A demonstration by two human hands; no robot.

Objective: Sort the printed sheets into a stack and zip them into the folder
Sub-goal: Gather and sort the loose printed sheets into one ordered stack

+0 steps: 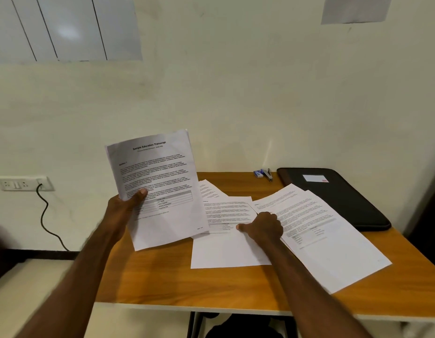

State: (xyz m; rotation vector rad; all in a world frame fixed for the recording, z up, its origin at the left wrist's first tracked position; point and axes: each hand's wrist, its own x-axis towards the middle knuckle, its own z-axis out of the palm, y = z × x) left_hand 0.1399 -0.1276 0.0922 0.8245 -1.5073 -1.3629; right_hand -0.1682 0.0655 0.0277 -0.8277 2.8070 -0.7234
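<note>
Left hand (128,203) grips my raised transcript sheets (158,186). Right hand (262,226) pinches a printed sheet (226,250) on the tabletop (163,276), near the black folder (338,198).

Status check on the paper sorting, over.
Left hand holds transcript sheets up. Right hand pinches middle sheet on table. Black folder shut, far right; nothing blocking.

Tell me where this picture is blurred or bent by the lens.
Head view: the left forearm is smeared by motion; the table edge and wall lines curve from the wide lens; small print on the held sheet is soft, only its title readable.
</note>
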